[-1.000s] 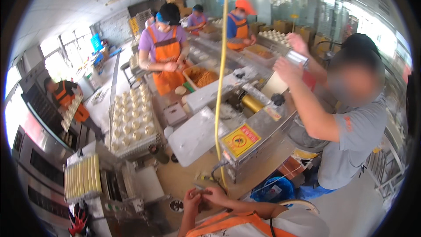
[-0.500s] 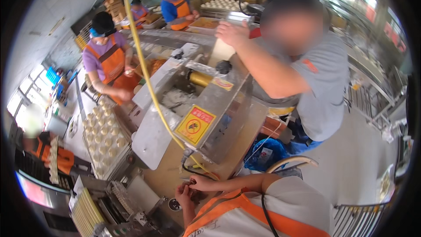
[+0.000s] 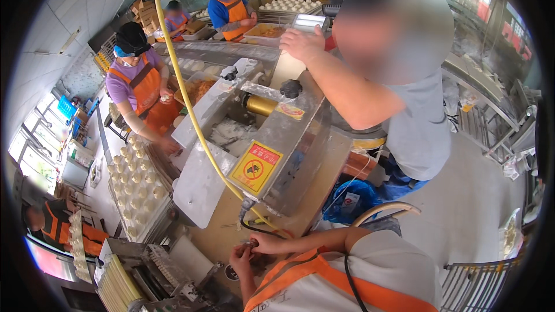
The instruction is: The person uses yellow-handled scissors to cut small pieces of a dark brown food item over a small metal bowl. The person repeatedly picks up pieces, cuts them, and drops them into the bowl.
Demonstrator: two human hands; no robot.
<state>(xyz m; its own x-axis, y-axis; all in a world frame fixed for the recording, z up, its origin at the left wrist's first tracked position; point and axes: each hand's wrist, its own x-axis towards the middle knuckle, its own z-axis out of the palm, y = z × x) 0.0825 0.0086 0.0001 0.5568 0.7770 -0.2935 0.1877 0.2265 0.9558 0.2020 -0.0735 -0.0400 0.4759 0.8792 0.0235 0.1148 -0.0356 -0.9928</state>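
Since half a second ago the view has swung left and dipped, so the dough machine now sits in the middle and the person in the grey shirt stands further right. Nearest, at the bottom, a person in a white top with orange apron straps bends low; whether these are the wearer's own arms I cannot tell. The left hand (image 3: 241,259) and right hand (image 3: 267,243) are brought close together, fingers curled, pinching a small dark part (image 3: 252,244) between them, just under the machine's front. A black cable (image 3: 254,228) runs up from that spot to the machine's lower edge, and a yellow hose (image 3: 193,121) sweeps down past it from the ceiling.

Just above the hands stands the flour-dusted steel dough machine (image 3: 272,138), with a yellow warning sticker (image 3: 254,167) on its slanted face. A blue bag (image 3: 352,202) lies on the floor to its right.

Left of the machine, a tray of pale dough balls (image 3: 134,188) rests on a rack. Behind it a worker in a purple shirt and orange apron (image 3: 139,92) leans over. The person in the grey shirt (image 3: 416,127) rests a hand (image 3: 303,43) on top of the machine. Farthest back, a worker in an orange cap (image 3: 231,6) stands by more trays.
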